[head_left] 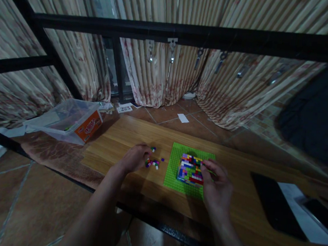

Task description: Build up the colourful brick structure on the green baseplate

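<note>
Pleated, striped curtains (161, 78) hang beyond a wooden table (140, 136) with visible grain. On it lies a flat green board (173, 168) of studded plastic. The brick block (188, 171), low and boxy, sits on this board, a patchwork of purple, white, red, blue and yellow. The left hand (135, 157), fingers curled, is at the small loose bricks (154, 164); its grip cannot be told. Well apart, the right hand (218, 182) bends thumb and fingers at the block's right edge, their contact unclear.

A head-worn camera looks forward and down over the wooden table (135, 132).
</note>
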`<state>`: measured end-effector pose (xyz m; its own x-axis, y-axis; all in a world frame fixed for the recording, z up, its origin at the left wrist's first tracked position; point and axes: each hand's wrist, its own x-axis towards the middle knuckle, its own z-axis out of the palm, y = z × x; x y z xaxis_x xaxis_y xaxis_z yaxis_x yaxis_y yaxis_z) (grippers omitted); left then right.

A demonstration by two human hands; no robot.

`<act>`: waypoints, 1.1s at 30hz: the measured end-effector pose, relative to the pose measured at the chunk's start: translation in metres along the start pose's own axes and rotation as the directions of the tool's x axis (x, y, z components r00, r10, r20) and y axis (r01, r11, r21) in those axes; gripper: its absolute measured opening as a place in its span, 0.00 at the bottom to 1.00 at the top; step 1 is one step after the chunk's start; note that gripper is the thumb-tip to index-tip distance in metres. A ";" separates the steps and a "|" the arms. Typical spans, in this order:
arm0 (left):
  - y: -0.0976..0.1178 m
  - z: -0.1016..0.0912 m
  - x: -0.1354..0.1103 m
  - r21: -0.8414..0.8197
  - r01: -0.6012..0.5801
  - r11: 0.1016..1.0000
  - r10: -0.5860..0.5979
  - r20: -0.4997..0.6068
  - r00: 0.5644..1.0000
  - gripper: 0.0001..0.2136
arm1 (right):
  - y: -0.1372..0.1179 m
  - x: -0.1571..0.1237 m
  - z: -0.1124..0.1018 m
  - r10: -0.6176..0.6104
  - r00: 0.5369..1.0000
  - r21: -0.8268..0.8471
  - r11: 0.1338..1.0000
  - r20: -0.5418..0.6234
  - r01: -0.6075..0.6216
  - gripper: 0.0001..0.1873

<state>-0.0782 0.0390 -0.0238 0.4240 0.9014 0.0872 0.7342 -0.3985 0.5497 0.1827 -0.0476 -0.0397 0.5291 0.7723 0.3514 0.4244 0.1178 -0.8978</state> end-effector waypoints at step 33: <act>0.081 0.025 -0.008 -0.649 -0.082 0.756 0.159 0.061 0.985 0.06 | -0.043 -0.020 -0.005 -0.077 0.949 0.150 0.988 0.306 0.032 0.10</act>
<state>-0.0088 -0.0044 -0.0006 0.5666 0.8148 0.1226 0.1763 -0.2653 0.9479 0.1577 -0.0710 -0.0063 0.2448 0.9148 0.3214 0.3258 0.2346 -0.9159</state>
